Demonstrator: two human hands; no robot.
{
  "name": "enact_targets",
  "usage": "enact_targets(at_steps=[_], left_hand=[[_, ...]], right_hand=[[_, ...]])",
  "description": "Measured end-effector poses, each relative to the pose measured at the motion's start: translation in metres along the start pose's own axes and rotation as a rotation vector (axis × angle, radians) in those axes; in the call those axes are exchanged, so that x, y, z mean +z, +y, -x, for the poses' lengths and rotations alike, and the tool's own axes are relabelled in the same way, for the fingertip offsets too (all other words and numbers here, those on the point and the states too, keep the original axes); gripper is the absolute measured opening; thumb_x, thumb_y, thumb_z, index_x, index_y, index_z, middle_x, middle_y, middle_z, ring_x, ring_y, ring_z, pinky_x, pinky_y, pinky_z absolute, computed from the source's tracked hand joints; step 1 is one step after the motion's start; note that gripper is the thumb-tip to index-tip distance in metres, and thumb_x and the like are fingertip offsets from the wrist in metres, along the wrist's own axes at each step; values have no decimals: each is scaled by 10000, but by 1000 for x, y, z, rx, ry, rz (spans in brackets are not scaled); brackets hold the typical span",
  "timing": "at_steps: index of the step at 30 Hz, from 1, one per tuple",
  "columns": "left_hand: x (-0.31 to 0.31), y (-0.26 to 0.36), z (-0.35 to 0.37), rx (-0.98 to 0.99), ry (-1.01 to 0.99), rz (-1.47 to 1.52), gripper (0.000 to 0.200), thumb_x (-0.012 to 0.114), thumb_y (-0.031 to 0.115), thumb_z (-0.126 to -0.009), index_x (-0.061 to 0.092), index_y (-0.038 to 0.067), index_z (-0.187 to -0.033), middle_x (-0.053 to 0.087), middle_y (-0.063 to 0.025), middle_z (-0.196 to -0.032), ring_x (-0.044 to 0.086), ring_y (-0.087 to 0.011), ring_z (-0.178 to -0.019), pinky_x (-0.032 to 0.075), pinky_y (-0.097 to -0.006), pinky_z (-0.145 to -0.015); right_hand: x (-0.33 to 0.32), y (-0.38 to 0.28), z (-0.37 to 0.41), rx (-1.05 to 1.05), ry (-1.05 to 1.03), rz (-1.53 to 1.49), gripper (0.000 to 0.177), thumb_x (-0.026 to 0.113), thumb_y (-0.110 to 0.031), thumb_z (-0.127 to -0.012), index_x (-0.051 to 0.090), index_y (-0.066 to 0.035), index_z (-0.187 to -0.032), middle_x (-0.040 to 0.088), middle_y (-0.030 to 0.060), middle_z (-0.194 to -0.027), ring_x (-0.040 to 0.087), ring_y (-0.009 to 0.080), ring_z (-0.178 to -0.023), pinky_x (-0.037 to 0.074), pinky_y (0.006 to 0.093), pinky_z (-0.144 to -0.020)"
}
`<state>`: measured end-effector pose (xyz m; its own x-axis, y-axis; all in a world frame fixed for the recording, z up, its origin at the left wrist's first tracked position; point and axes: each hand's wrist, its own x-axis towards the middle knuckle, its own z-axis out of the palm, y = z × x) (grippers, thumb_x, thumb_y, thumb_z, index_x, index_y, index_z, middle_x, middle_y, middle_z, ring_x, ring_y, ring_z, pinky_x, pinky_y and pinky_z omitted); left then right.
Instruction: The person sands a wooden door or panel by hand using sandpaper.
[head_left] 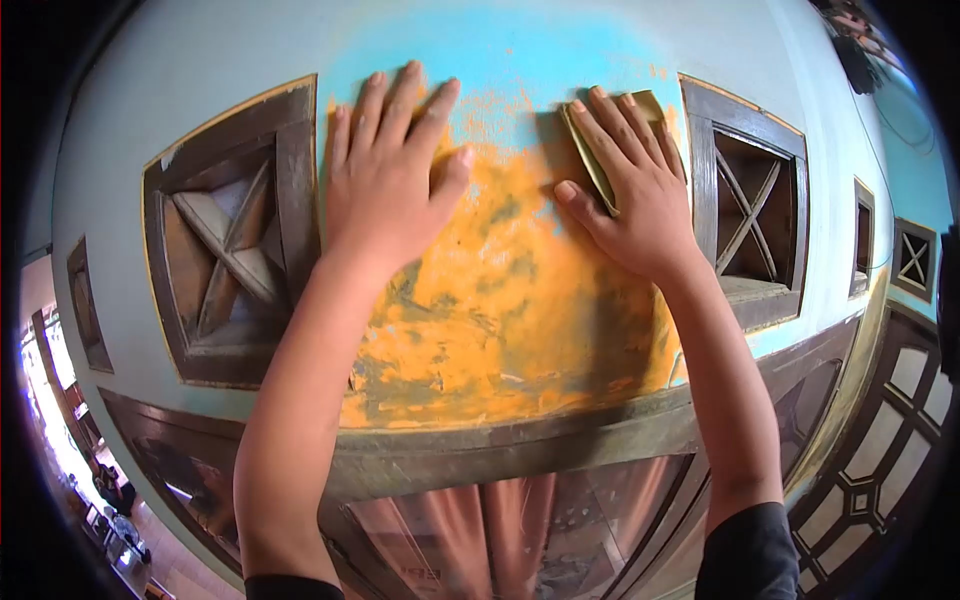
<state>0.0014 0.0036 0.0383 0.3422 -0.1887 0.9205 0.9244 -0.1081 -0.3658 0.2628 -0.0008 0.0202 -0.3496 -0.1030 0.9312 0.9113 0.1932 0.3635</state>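
Observation:
Both arms reach up to a wall patch [480,300] of worn orange and turquoise paint. My left hand [395,165] lies flat on the left part of this patch with its fingers spread and nothing in it. On the right, my right hand [635,180] presses a folded tan sheet [592,165], which looks like sandpaper, against the wall. Its fingers lie over the sheet, with the thumb out to the left on the painted surface. The underside of the sheet is hidden.
Wooden vent frames with crossed slats flank the patch, one at left [228,240] and one at right [748,200]. Below runs a wooden beam [500,450] above glass with pinkish curtains [480,530]. A panelled door [880,450] stands at far right. A person sits at lower left.

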Motion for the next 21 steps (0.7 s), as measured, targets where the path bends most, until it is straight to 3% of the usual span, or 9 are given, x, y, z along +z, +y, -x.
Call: enact_targets(at_steps=[3, 5, 7, 11, 15, 17, 21], left_hand=[[-23, 20, 51, 16, -159, 60, 617, 527, 421, -956, 422, 201, -1523, 320, -106, -1616, 253, -358, -1499, 185, -576, -1201], [-44, 35, 99, -19, -308, 107, 655, 535, 428, -945, 394, 196, -1541, 298, -111, -1630, 230, -379, -1507, 159, -594, -1195], [-59, 51, 158, -19, -455, 156, 699, 512, 459, -951, 368, 128, -1551, 248, -168, -1642, 188, -439, -1508, 96, -619, -1192], [-76, 72, 216, -157, -501, 244, 703, 527, 489, -945, 404, 121, -1531, 249, -182, -1639, 154, -439, -1518, 33, -630, -1190], [-80, 75, 222, -231, -507, 281, 686, 524, 500, -953, 433, 117, -1515, 248, -191, -1638, 142, -441, -1521, -5, -624, -1190], [-79, 77, 222, -240, -483, 290, 680, 522, 500, -955, 441, 115, -1510, 246, -190, -1639, 142, -439, -1521, -8, -623, -1190], [-73, 81, 230, -309, -432, 315, 654, 539, 509, -946, 470, 178, -1506, 287, -173, -1629, 149, -425, -1525, -39, -620, -1184]], right_hand=[[-4, -27, 23, 60, -20, -18, 849, 557, -632, -894, 351, -150, -1562, 323, 108, -1619, 252, 364, -1504, 170, 581, -1195], [-11, -59, 59, 42, -168, -69, 878, 546, -662, -884, 341, -148, -1566, 312, 124, -1621, 238, 380, -1509, 133, 623, -1186], [-15, -90, 111, 37, -288, -140, 818, 530, -659, -896, 377, -197, -1553, 331, 80, -1620, 264, 347, -1505, 141, 643, -1180], [-27, -122, 185, 168, -385, -205, 791, 577, -645, -885, 442, -194, -1521, 340, 100, -1613, 247, 352, -1509, 115, 622, -1188], [-25, -90, 177, 399, -249, -156, 841, 624, -591, -887, 404, -92, -1528, 268, 174, -1632, 160, 410, -1524, 73, 623, -1190], [-22, -96, 172, 440, -185, -158, 844, 608, -600, -897, 383, -104, -1541, 259, 176, -1635, 156, 413, -1524, 69, 627, -1189], [-23, -158, 199, 331, -378, -301, 804, 633, -583, -886, 420, -150, -1530, 260, 159, -1639, 127, 396, -1536, 22, 624, -1195]])
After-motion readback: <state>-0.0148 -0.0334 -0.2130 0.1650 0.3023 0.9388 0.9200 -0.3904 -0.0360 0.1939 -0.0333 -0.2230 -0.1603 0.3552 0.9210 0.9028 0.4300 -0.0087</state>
